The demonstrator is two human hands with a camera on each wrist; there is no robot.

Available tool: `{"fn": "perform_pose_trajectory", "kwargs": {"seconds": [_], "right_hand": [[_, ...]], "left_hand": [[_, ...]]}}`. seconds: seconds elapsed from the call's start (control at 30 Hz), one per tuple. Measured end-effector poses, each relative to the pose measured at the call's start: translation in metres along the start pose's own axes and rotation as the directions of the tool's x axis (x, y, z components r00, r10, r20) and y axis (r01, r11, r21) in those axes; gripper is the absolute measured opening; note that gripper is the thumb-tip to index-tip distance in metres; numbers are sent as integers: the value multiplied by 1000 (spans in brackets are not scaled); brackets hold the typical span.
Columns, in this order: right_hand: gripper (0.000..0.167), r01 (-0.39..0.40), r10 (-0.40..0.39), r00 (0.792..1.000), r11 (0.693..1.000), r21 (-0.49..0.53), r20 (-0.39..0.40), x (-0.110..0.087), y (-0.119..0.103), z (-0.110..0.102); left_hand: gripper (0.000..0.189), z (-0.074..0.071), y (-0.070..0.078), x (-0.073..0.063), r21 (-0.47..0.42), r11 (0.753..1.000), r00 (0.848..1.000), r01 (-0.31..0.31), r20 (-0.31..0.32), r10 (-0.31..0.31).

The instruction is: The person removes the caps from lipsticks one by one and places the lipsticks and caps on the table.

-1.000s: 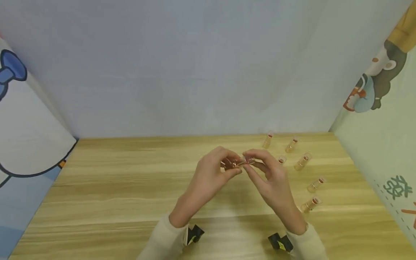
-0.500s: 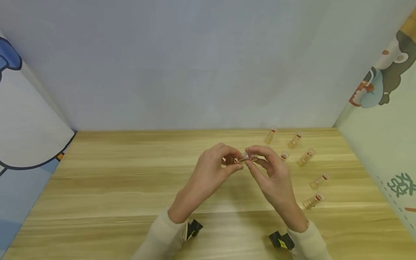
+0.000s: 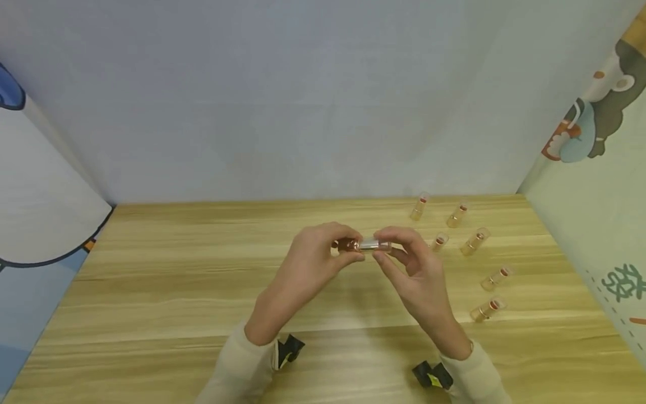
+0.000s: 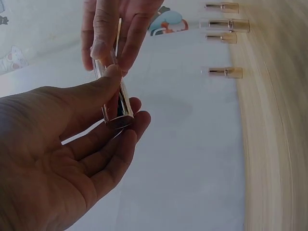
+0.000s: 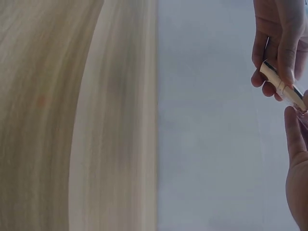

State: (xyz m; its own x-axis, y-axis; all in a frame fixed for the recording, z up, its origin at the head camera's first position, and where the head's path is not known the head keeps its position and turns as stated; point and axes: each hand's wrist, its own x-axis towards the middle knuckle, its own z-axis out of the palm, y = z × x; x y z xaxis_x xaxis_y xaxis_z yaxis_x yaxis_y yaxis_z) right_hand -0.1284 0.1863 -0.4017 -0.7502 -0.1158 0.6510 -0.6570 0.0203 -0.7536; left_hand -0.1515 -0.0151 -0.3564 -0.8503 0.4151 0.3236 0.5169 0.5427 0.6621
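A lipstick tube [image 3: 369, 244] with a gold base and a clear cap lies nearly level between my two hands, above the table. My left hand [image 3: 315, 258] pinches its gold base end between thumb and fingers. At the clear cap end, my right hand [image 3: 416, 269] pinches with thumb and forefinger. In the left wrist view the tube's base [image 4: 120, 120] points toward the camera, partly covered by the left thumb. The right wrist view catches the gold tube [image 5: 273, 77] at its right edge; the fingers hide part of it.
Several capped lipsticks stand on the wood-grain table [image 3: 176, 292] at the right, among them one near the back [image 3: 419, 207] and one in front [image 3: 487, 310]. One stands close behind the right hand [image 3: 439, 241]. A grey backdrop [image 3: 303, 112] rises behind the table.
The lipstick has turned from slightly tilted to nearly level, with more of its silvery middle showing. My left hand has shifted a little to the left. Both hands keep their hold.
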Motion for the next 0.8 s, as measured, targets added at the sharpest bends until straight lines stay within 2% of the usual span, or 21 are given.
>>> {"fn": "perform_pose_trajectory", "kwargs": {"seconds": [0.2,0.4,0.6,0.8], "right_hand": [[34,-38,39,999,999,-16,19,-1,1,3],[34,-69,71,997,997,-42,37,-3,0,5],[35,-24,28,998,998,-54,56,-2,1,7],[36,-4,7,998,999,-52,66,5,2,10]], "left_hand": [[26,-6,-2,-2,-16,1000,1000,-3,-1,3],[25,-10,0,-4,10,1000,999,-28,-16,29],[25,-13,3,-4,37,998,998,-44,-32,45],[25,-16,3,-5,72,997,998,-25,-50,29]]}}
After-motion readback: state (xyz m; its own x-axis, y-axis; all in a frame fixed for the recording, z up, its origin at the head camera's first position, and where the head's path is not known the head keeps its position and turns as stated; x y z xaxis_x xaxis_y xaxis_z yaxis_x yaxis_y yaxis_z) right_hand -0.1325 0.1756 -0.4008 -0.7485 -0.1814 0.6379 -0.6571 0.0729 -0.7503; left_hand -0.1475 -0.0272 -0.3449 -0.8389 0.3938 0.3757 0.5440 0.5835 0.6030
